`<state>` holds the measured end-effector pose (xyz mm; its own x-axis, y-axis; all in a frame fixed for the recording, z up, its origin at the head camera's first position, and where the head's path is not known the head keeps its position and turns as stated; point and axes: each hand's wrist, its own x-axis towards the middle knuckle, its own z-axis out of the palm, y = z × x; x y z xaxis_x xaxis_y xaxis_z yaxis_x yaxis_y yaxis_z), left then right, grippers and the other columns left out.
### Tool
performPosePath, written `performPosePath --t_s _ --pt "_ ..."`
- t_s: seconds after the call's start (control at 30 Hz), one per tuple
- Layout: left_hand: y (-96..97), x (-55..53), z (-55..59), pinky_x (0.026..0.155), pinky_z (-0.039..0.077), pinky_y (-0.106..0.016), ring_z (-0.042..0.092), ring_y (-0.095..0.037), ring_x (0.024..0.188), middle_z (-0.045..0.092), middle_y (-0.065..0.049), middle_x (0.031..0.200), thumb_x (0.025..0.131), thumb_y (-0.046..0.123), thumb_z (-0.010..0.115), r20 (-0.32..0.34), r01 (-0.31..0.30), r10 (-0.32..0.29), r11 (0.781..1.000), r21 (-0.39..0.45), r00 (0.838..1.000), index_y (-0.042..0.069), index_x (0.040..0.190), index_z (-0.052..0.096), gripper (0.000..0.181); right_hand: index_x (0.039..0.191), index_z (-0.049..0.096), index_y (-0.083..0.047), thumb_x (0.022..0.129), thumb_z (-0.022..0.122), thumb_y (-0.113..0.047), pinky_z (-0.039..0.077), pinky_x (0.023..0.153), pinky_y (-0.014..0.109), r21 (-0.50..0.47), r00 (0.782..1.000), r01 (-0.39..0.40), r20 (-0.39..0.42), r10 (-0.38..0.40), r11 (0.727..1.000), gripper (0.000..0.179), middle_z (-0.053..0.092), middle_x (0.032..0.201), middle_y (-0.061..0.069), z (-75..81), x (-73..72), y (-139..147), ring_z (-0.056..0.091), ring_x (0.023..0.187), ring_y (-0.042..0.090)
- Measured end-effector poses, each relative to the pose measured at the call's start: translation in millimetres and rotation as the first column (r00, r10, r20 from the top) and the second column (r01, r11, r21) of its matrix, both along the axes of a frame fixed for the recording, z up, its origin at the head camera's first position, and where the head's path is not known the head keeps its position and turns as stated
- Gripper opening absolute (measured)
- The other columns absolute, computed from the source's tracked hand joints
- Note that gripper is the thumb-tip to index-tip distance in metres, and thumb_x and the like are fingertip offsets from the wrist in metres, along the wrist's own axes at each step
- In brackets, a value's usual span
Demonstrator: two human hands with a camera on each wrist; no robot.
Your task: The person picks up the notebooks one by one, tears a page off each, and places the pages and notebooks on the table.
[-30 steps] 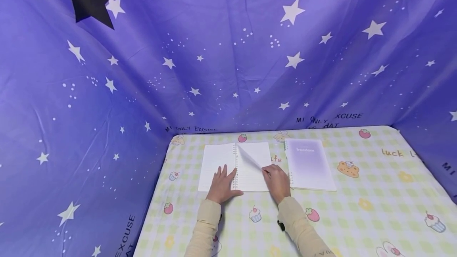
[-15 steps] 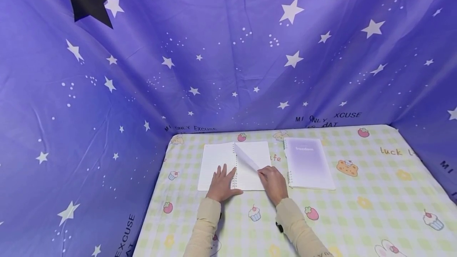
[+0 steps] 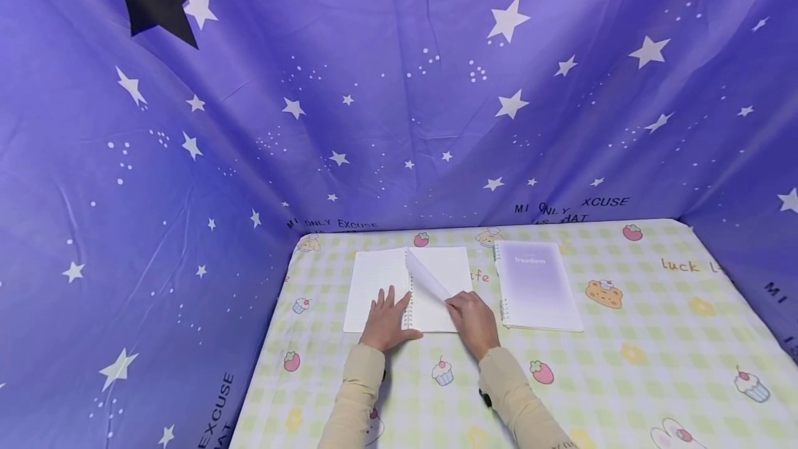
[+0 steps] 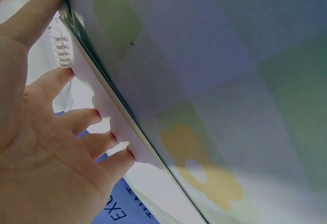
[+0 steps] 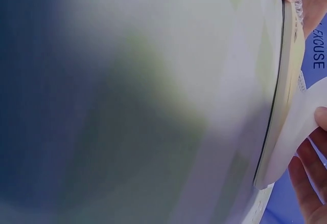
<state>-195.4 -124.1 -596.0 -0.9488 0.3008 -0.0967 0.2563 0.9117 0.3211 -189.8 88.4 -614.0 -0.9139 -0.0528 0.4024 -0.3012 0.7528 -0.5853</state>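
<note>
An open spiral notebook [image 3: 374, 276] with white lined pages lies on the table, its coil running down the middle. My left hand [image 3: 385, 321] rests on the left page and the coil, fingers spread; in the left wrist view its fingertips [image 4: 122, 157] press on the paper. My right hand [image 3: 475, 324] pinches the lower corner of a single page [image 3: 427, 279], which is lifted and slants up from the coil over the right-hand pages. In the right wrist view the raised page [image 5: 301, 127] curves away from the page stack, with the thumb on it.
Right of the open notebook lies a closed spiral notebook [image 3: 539, 293] with a purple cover reading "freedom". A green-and-white checked tablecloth [image 3: 623, 393] with cartoon prints covers the table. Purple curtains [image 3: 349, 54] with white stars hang behind and at the sides.
My right hand has moved slightly left, drawing the page's corner toward the coil. The left hand has stayed in place on the notebook.
</note>
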Motion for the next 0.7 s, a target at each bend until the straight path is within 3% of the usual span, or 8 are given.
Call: performPosePath --t_s 0.37,0.7 --pt "3.5 -3.4 0.4 0.118 0.025 -0.062 0.023 -0.050 0.145 0.028 -0.029 0.157 0.074 0.056 0.080 0.031 -0.025 0.025 1.000 -0.018 0.999 0.016 0.151 0.043 0.094 0.090 0.079 -0.010 0.085 0.077 -0.011 0.056 0.077 0.039 0.032 0.999 -0.021 0.032 0.020 0.999 0.006 0.074 0.089 0.000 4.4 4.0 -3.2 0.064 0.084 0.020" --pt "3.4 -3.1 0.9 0.115 0.030 -0.063 0.028 -0.052 0.143 0.032 -0.031 0.154 0.072 0.057 0.081 0.009 -0.020 0.020 0.999 -0.037 1.000 0.015 0.149 0.046 0.094 0.089 0.080 -0.010 0.084 0.077 -0.011 0.056 0.076 0.039 0.037 0.998 -0.043 0.051 0.041 0.998 0.005 0.074 0.088 0.001 4.1 5.5 -3.3 0.065 0.083 0.020"
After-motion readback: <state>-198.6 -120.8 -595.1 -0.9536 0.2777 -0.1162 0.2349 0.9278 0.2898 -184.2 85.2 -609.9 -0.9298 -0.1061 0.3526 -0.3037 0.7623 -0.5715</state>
